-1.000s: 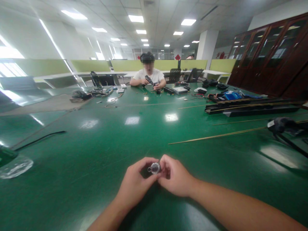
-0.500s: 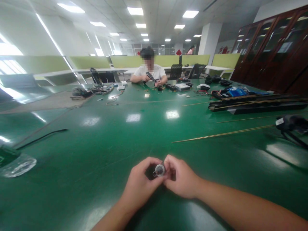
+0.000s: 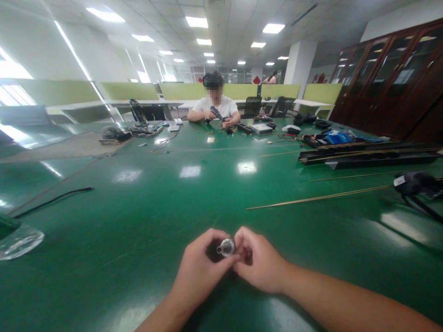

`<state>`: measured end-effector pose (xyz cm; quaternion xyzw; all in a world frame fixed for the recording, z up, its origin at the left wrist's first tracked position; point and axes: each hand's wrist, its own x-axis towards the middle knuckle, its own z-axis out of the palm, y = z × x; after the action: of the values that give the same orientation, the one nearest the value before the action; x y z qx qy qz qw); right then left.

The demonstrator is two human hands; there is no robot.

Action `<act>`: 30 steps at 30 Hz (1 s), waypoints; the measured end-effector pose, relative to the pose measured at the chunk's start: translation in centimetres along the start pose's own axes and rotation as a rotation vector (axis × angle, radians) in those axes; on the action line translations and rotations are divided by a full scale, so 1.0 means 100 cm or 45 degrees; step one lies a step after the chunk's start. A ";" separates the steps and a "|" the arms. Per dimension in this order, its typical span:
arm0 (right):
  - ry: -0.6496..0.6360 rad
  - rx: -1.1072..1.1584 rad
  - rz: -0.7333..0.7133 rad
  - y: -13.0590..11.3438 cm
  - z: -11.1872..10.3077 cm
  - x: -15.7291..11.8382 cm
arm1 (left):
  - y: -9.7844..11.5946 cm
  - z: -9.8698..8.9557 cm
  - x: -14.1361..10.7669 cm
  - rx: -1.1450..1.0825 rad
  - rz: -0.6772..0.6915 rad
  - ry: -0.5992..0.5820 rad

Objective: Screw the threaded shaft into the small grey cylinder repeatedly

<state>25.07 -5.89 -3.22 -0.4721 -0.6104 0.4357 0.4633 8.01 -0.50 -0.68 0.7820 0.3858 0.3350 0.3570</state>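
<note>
Between my two hands, at the lower middle of the head view, is a small round metal part with a short tube sticking out of its left side. My left hand is closed on it, thumb below and index finger above. My right hand is closed too, its fingertips pinched at the part's right edge and touching the left thumb. The far side of the part is hidden by the fingers. Both hands are just above the green table.
Thin brass-coloured rods lie to the right, near a black device with a strap. Black trays are behind them. A black cable and clear plastic are at left. Across the table a person holds a power drill.
The metal part has moved slightly left between my fingers and its face has turned a little. The camera view has shifted slightly; both hands keep their grip.
</note>
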 end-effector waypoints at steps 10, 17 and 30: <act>-0.022 -0.106 -0.006 0.004 0.000 -0.001 | -0.002 -0.004 -0.002 0.073 0.073 0.039; -0.043 -0.144 0.034 0.004 0.003 -0.001 | -0.008 -0.003 -0.002 -0.012 0.132 0.070; -0.016 -0.108 0.073 0.002 0.003 -0.001 | -0.009 -0.004 -0.003 -0.026 0.200 0.017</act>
<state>24.83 -5.93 -3.52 -0.5060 -0.6175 0.4255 0.4261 7.19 -0.20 -1.25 0.8039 0.3221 0.3711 0.3350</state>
